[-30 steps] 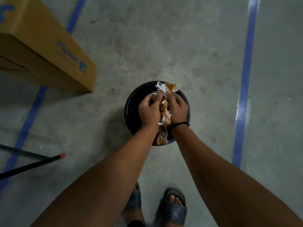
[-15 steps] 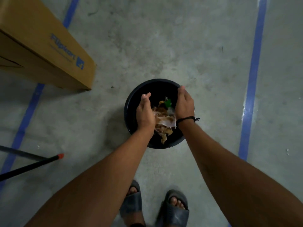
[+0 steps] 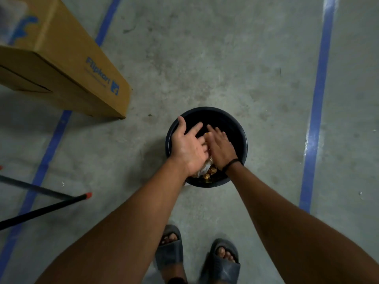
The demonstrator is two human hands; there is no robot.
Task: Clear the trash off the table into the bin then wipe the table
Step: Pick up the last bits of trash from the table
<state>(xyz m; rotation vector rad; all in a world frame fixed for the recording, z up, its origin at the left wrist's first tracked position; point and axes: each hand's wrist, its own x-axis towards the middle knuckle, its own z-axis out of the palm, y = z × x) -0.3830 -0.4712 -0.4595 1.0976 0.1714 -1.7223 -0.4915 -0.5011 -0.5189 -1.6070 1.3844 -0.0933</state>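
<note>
- Head view: left hand (image 3: pixel 189 147) over the bin (image 3: pixel 245 140), palm turned up, fingers straight and spread, gripping nothing.
- Right hand (image 3: pixel 220 148) just beside it, palm down, fingers straight, nothing held.
- Trash (image 3: pixel 208 173) lies inside the bin, below both wrists.

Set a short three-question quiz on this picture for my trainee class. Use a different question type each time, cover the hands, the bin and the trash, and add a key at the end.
1. True or false: the left hand grips a wad of trash.
2. Where does the trash lie? A: on the floor. B: in the black bin. C: on top of the cardboard box.
3. Fill in the blank: the black band is worn on the ___ wrist.

Key: 1 false, the fingers are spread and hold nothing; 2 B; 3 right.
</note>
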